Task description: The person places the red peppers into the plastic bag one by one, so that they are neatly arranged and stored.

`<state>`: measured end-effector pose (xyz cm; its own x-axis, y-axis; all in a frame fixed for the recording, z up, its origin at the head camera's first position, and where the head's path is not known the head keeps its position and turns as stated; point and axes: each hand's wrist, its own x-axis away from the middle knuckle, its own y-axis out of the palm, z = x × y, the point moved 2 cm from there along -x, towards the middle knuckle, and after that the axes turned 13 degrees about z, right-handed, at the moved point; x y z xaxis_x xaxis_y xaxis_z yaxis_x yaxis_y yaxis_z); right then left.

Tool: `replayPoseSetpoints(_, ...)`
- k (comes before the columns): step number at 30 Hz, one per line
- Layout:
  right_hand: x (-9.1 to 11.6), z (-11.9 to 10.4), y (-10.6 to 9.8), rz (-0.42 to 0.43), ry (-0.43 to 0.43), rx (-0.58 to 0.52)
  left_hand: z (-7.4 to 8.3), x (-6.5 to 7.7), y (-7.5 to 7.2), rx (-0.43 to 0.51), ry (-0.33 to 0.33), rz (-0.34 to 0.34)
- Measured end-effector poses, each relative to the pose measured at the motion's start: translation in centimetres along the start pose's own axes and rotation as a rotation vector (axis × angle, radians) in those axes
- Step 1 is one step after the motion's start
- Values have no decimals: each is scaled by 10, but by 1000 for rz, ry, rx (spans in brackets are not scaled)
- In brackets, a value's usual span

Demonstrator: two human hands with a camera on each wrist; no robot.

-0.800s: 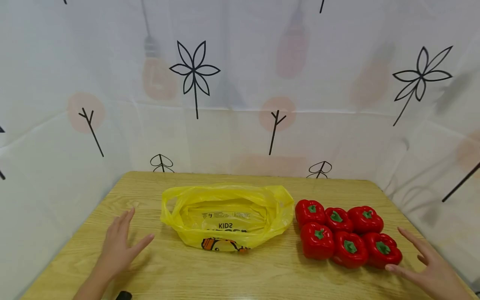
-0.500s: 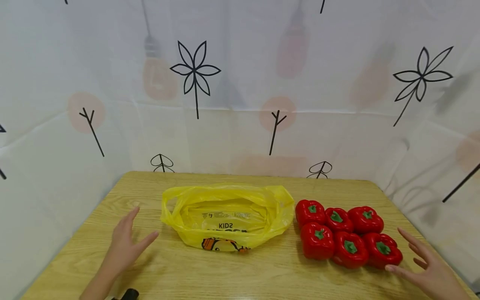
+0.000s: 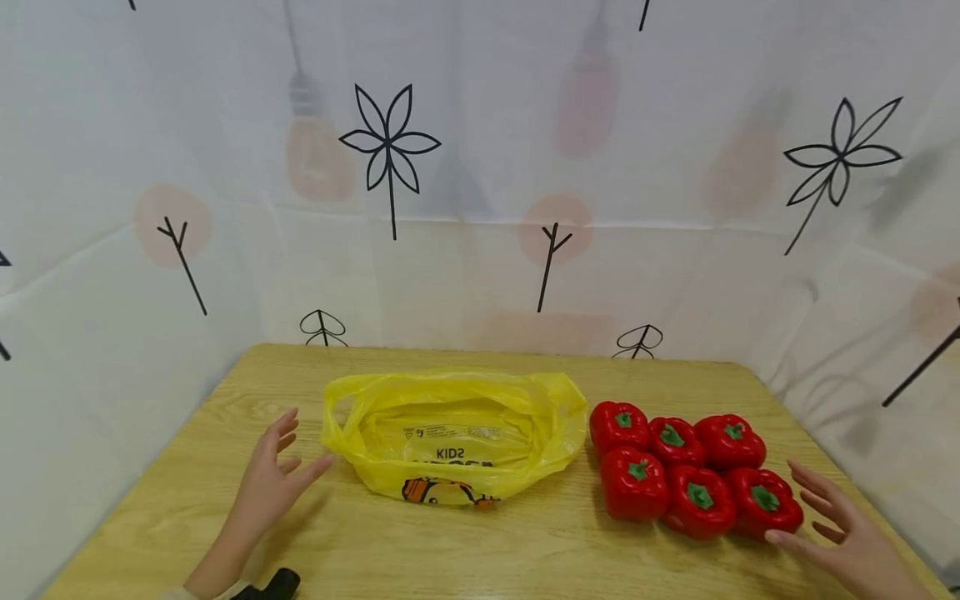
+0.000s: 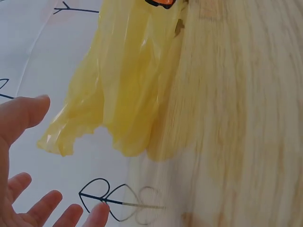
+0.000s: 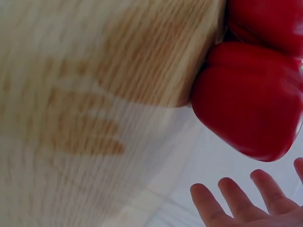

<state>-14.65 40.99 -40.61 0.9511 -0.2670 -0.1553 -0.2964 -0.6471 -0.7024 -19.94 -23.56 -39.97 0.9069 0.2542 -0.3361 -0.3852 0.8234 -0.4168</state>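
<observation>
A yellow plastic bag (image 3: 450, 479) stands with its mouth open near the middle of the table, dark lettering showing inside. Just left of it my left hand (image 3: 272, 479) hovers, fingers loosely spread and thumb pointing at the bag's handle. The left wrist view shows the bag's side (image 4: 123, 80) past the thumb and fingertips. Several red bell peppers (image 3: 633, 496) with green stems sit in two rows to the bag's right. Beside the front right bell pepper (image 5: 246, 104), my right hand (image 3: 851, 533) is spread apart, holding nothing, its thumb tip close to that pepper.
The wooden table (image 3: 420, 558) runs back to a white curtain (image 3: 480, 275) with plant drawings, which also hangs along both sides. A black strap piece (image 3: 281, 583) is on the left wrist.
My left hand has moved right, closer to the yellow bag. The right hand has barely shifted beside the bell peppers; bag and peppers stay in place.
</observation>
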Motion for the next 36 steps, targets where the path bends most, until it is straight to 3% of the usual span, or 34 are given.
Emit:
replayPoseSetpoints(6, -1, 2, 4, -42, 67, 6, 4, -2, 6, 88, -62, -15)
replayPoseSetpoints(17, 1, -10, 6, -62, 72, -12, 7, -5, 15, 82, -153, -22)
replayPoseSetpoints(25, -4, -2, 9, -59, 96, 26, 8, -7, 24, 227, -250, -4)
replayPoseSetpoints(31, -7, -2, 11, -41, 70, 53, 9, -8, 25, 262, -278, 13)
replayPoseSetpoints(36, -6, -6, 9, -40, 99, 45, 11, -9, 26, 266, -298, 24)
